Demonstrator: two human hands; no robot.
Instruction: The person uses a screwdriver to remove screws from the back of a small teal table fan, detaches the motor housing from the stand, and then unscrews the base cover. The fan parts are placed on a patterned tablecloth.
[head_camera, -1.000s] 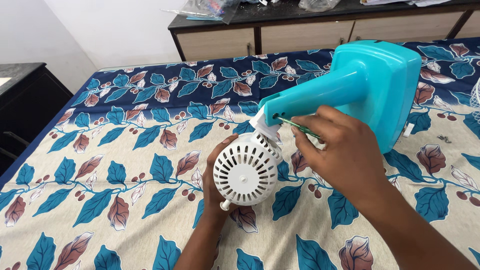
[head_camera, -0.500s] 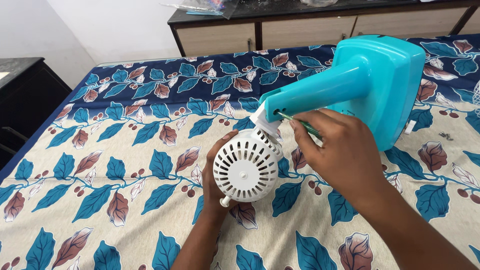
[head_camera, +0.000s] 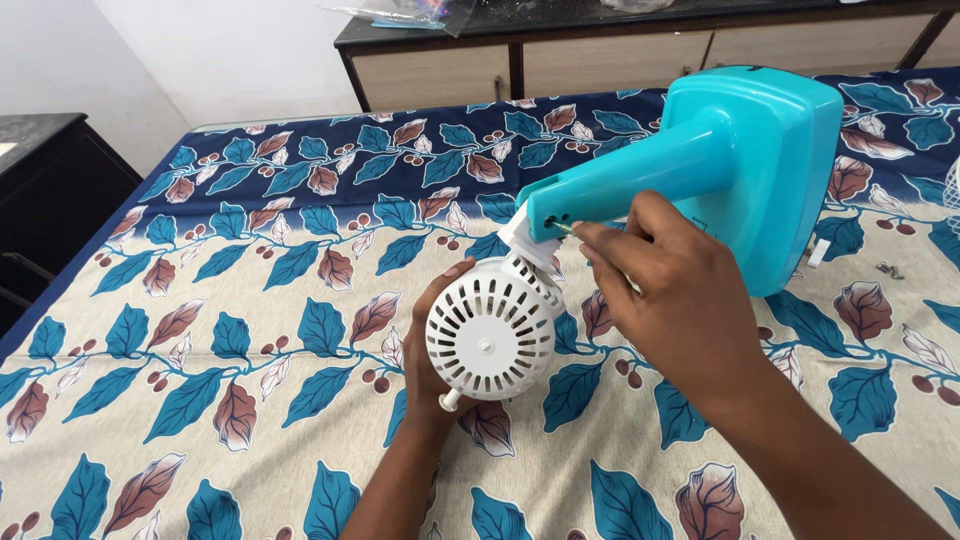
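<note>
I see a white vented motor housing (head_camera: 490, 342) cupped in the left hand (head_camera: 432, 350), joined to a turquoise fan stand (head_camera: 720, 165) lying on the leaf-patterned bed (head_camera: 250, 330). The right hand (head_camera: 680, 300) pinches a thin screwdriver (head_camera: 563, 229) at the stand's neck.

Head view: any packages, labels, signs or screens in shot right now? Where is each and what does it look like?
Clear plastic bag: crumpled, on the dark cabinet top at the far edge, small coloured bits inside.
No labels, signs or screens can be made out, including on the turquoise fan stand or the white motor housing.
</note>
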